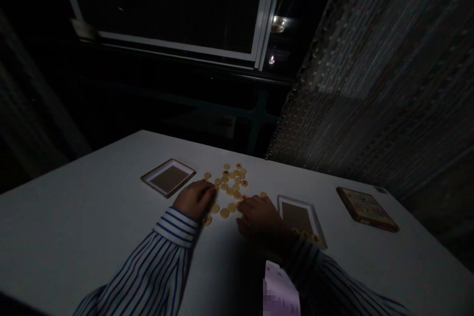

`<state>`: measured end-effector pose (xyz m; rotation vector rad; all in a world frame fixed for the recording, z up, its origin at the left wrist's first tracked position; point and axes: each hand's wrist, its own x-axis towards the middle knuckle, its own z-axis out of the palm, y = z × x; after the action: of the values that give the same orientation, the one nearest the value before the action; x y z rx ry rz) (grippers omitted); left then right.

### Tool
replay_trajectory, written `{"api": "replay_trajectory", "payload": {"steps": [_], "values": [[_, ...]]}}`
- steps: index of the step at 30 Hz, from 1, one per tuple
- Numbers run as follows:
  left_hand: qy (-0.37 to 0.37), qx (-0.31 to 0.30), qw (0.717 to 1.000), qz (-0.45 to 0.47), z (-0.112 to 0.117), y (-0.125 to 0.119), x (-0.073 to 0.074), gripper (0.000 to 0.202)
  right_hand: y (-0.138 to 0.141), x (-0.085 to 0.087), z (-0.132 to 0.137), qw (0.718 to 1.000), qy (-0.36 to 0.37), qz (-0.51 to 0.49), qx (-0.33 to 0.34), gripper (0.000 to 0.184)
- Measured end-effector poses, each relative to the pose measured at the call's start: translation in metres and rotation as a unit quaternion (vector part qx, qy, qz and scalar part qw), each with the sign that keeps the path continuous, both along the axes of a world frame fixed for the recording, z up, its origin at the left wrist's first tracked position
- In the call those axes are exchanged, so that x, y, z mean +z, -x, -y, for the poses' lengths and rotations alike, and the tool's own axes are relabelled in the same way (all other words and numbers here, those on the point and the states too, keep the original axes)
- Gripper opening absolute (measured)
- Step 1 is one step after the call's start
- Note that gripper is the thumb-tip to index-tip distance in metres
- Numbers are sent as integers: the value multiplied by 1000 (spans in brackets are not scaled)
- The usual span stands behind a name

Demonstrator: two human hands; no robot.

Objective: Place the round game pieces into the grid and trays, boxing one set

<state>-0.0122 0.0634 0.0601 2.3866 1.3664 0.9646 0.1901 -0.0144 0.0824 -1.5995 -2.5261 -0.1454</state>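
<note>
Round pale wooden Chinese chess pieces (230, 191) lie scattered face up and face down on a white table, a few with red or dark characters. My left hand (194, 198) rests at the left side of the cluster, fingers bent and drawn together; what lies under the fingertips is hidden. At the right side, my right hand (259, 215) has curled fingers touching the edge of the cluster, and I cannot make out what is between them. A shallow tray (319, 219) beside my right hand has several pieces along its near edge.
A second shallow box tray (148, 177) with a brown bottom sits left of the pieces. Far right lies a flat printed box (366, 209). A lit screen (281, 289) shows below my right forearm. Behind the white table (92, 217) are a dark window (166, 5) and a string curtain (374, 74).
</note>
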Motion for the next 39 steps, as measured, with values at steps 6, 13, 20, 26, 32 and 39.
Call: {"api": "replay_trajectory", "payload": {"steps": [6,13,20,26,32,39], "values": [[-12,9,1000,-12,0,1,-4,31,26,-2,-12,998,-37,-8,49,24],[-21,6,1000,-20,1,0,-6,29,27,-23,-19,993,-70,-70,64,29],[5,-8,1000,-19,2,-2,-10,30,28,-29,-19,992,-73,-83,62,29],[22,-2,1000,0,3,-5,-9,32,26,-27,-19,993,-62,-76,59,24],[29,5,1000,6,2,-5,-11,32,25,-30,-21,994,-50,-77,55,22],[29,-4,1000,11,1,-3,-12,33,21,-26,-23,986,-57,-137,72,22]]}}
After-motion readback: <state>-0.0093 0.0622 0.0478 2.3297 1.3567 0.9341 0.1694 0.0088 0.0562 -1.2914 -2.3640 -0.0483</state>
